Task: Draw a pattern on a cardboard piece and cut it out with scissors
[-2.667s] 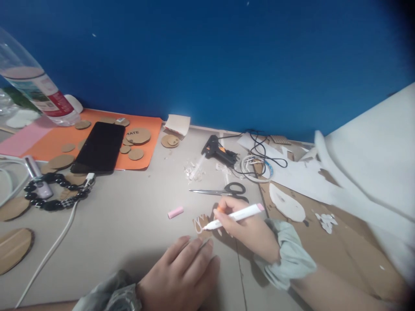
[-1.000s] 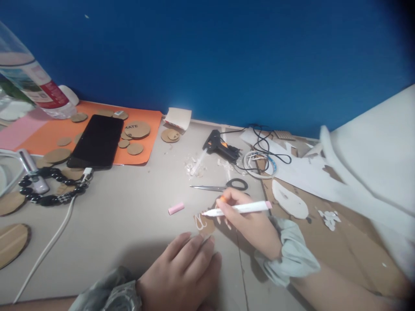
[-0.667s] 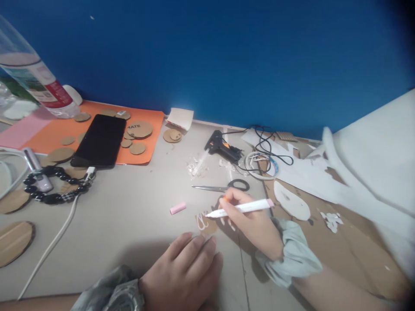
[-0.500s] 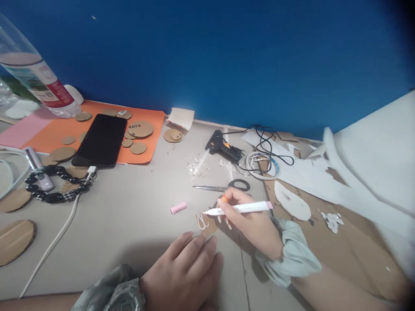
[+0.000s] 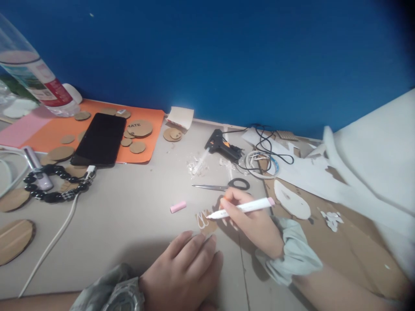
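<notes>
Brown cardboard pc. (image 5: pixel 211 226) is pinned to a grey table (image 5: pixel 142 207), its near edge met by the fingertips of the left hand (image 5: pixel 184 270), prob. so that it can't skid under the pen. Looping pale lines are seen on its face, and it is set btwn. the two hands, nearest the left. White marker (image 5: pixel 243 208) w/ pink end is gripped by the right hand (image 5: pixel 253 222), thumb and fingers closed round the barrel nr. the nib, presumably for fine control; whether the nib is touching can't be told. Nothing is seen clasped by the left hand, which is laid palm down, fingers outstretched, thumb hidden. Pink cap (image 5: pixel 178 207) is lying just beyond the work, perhaps so it's easily found. Scissors (image 5: pixel 240 184) are partly covered by the right hand; farther back, a glue gun (image 5: pixel 223 144) is laid amid pale flakes, its black cord (image 5: pixel 282 156) bunched to the right, apparently out of the way. At far left, a phone (image 5: pixel 100 140) is rested partly on an orange sheet (image 5: pixel 156 125), w/ cut cardboard discs (image 5: pixel 138 147) spread around it and a bottle (image 5: pixel 53 88) stood behind, prob. clear of the writing area.
</notes>
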Motion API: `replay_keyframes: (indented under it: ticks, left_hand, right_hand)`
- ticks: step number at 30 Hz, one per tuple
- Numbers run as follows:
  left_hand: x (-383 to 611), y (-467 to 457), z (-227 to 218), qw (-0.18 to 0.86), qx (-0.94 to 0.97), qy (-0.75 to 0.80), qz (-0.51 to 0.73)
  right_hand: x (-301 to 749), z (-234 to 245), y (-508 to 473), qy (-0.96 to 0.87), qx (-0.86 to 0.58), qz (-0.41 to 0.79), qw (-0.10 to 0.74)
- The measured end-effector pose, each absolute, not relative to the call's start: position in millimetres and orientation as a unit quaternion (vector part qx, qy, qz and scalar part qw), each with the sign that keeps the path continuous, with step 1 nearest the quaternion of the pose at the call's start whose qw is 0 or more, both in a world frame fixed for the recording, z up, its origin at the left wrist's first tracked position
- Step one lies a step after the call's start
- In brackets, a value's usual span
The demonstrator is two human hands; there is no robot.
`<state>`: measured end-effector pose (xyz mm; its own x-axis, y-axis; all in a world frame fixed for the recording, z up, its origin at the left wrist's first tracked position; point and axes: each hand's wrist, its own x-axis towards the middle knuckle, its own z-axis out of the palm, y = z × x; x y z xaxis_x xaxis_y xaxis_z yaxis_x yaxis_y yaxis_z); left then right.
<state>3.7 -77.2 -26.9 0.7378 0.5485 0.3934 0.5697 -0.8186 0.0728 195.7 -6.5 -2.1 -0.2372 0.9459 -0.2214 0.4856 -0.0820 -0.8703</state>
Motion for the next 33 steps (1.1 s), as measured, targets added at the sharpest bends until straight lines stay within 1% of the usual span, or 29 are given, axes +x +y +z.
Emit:
replay_keyframes:
  ticks: [8,12,18,28,33]
  left_hand:
    - [3.5,-78.7,-26.2,0.017,-0.929,-0.304,-0.210]
    - [2.7,-76.8,-23.5,0.015,-0.934,-0.299,-0.194]
    - [2.2,-76.7,-23.4,0.015,-0.935,-0.298,-0.193]
    - [1.7,-76.9,-23.6,0.001,-0.936,-0.300,-0.184]
    - [3.3,-76.6,-22.2,0.007,-0.933,-0.301,-0.196]
  right_hand:
    - [194.8,-0.6,-6.6,-0.626,-0.570,0.473,0.244]
    - [194.6,-0.3,-6.7,-0.637,-0.570,0.460,0.239]
    - [193.9,0.7,-7.9,-0.633,-0.575,0.453,0.250]
    - [195.7,1.9,-5.9,-0.632,-0.548,0.490,0.244]
    - [193.4,0.4,-5.4,-0.608,-0.560,0.491,0.273]
